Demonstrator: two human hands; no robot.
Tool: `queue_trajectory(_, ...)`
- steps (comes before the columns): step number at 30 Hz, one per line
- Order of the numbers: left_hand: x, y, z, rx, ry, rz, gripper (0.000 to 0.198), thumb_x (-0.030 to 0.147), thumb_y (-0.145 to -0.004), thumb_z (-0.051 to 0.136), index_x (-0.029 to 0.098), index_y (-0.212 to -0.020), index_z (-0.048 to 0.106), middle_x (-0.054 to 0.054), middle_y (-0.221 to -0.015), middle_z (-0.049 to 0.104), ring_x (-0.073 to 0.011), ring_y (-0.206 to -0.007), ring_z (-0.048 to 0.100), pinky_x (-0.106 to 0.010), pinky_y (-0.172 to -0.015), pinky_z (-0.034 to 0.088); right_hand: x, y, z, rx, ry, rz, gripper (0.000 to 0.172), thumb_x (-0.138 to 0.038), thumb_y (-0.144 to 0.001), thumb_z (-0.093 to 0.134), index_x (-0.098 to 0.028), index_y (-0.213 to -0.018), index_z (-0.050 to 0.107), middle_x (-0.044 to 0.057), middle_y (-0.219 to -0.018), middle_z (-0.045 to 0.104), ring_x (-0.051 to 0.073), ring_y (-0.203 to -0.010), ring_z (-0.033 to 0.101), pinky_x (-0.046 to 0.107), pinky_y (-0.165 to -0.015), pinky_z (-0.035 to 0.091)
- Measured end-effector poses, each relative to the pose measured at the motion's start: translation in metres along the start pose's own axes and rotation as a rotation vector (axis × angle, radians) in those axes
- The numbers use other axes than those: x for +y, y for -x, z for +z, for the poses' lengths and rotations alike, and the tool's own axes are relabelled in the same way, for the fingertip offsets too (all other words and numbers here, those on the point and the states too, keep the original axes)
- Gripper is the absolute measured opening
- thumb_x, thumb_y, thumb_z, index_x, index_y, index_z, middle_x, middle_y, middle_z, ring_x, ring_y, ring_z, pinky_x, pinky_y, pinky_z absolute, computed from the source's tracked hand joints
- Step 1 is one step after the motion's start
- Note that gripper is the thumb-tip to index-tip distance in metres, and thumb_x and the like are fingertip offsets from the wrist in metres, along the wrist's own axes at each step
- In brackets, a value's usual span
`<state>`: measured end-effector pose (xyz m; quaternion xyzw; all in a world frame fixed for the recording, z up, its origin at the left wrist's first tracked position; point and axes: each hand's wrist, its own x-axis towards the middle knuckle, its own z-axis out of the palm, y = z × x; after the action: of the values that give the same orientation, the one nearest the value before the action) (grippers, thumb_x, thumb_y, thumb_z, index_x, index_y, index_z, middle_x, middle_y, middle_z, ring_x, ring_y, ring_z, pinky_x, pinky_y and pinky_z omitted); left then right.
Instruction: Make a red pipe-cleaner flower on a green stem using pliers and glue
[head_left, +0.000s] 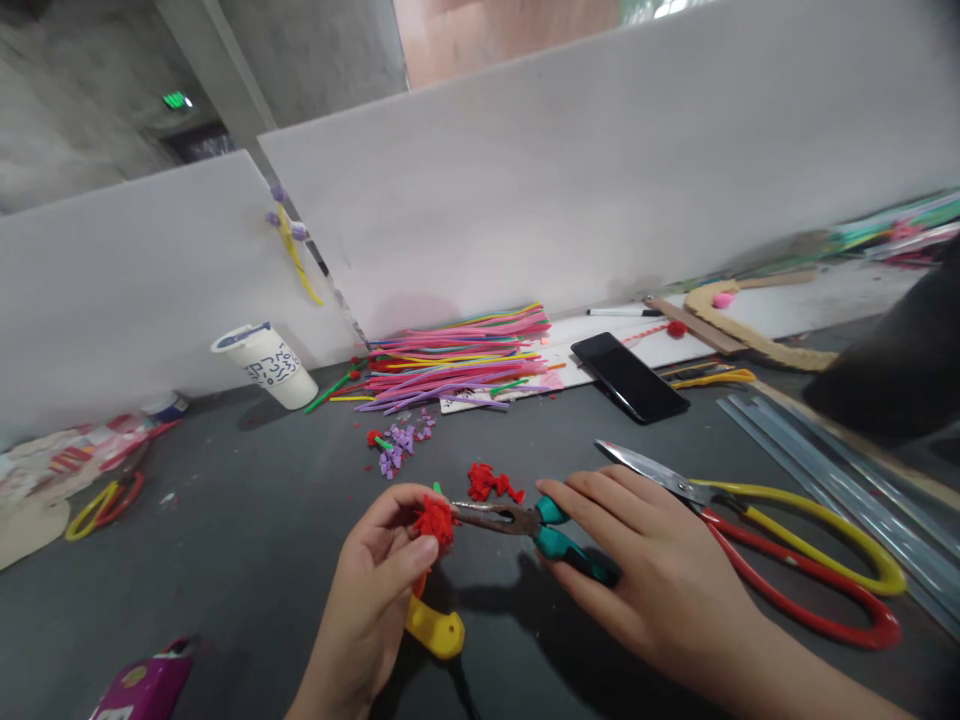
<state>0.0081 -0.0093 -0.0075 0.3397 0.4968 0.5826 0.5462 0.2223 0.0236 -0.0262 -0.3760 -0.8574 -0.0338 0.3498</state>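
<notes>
My left hand pinches a small red fuzzy pompom flower on a green stem, fingers closed round it. My right hand grips the teal handles of rusty pliers, whose jaws point left and touch the red flower. A yellow tool handle lies under my left hand. Red scraps lie just behind the pliers. Large scissors with a red and a yellow handle rest to the right of my right hand.
A heap of coloured pipe cleaners lies at the white partition. A black phone, a tipped white paper cup, purple scraps, smaller scissors at left, metal strips at right, a pink object near the front.
</notes>
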Motion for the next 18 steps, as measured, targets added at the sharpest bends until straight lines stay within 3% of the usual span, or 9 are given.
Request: queue_trajectory(18, 0.0007, 0.0007, 0.0017, -0.011, 0.006, -0.026, 0.027, 0.024, -0.059, 0.078, 0.017, -0.084, 0.071, -0.003, -0.073, 0.066, -0.0113, -0.061, 0.056, -0.019, -0.056, 0.042, -0.0015, 0.0032, 0.0017, -0.015, -0.039, 0.008, 0.03, -0.024, -0.084, 0.053, -0.011, -0.11, 0.062, 0.01, -0.091, 0.068, 0.024, -0.075, 0.058, 0.038, -0.065, 0.05)
